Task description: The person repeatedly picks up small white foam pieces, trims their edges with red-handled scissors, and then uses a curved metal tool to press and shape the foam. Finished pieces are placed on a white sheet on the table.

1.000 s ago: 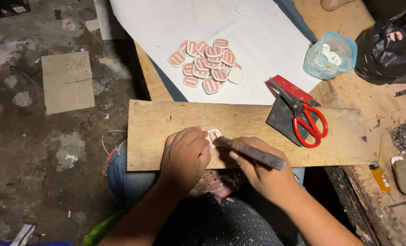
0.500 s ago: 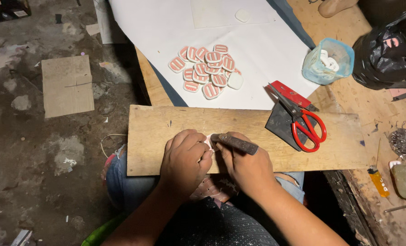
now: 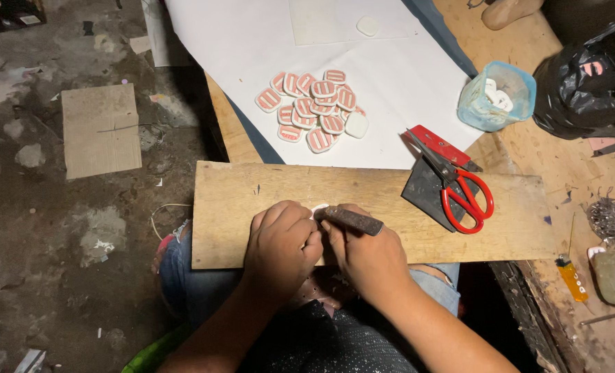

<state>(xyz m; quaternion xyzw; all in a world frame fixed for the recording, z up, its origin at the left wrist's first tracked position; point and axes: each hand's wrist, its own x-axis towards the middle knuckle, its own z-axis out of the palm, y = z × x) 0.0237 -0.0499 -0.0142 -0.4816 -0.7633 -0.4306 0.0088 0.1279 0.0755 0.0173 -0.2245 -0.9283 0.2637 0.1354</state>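
Observation:
My left hand (image 3: 283,238) rests on a wooden board (image 3: 266,190) across my lap, fingers curled over a small white piece (image 3: 319,207) that peeks out between both hands. My right hand (image 3: 366,255) grips a dark, rusty metal tool (image 3: 349,220) whose tip meets that white piece. Most of the piece is hidden under my fingers. Beyond the board, a pile of several small white-and-red rounded pieces (image 3: 311,109) lies on a white paper sheet (image 3: 418,76).
Red-handled scissors (image 3: 463,193) lie on a dark grey pad (image 3: 425,186) at the board's right, beside a red flat tool (image 3: 435,144). A blue plastic tub (image 3: 497,95), a black bag (image 3: 587,76) and an orange lighter (image 3: 572,278) sit on the bench. Cardboard (image 3: 101,130) lies on the floor.
My right hand has drawn in towards the left hand, and the dark tool has shifted left and turned flatter over the white piece. The left hand has stayed in place.

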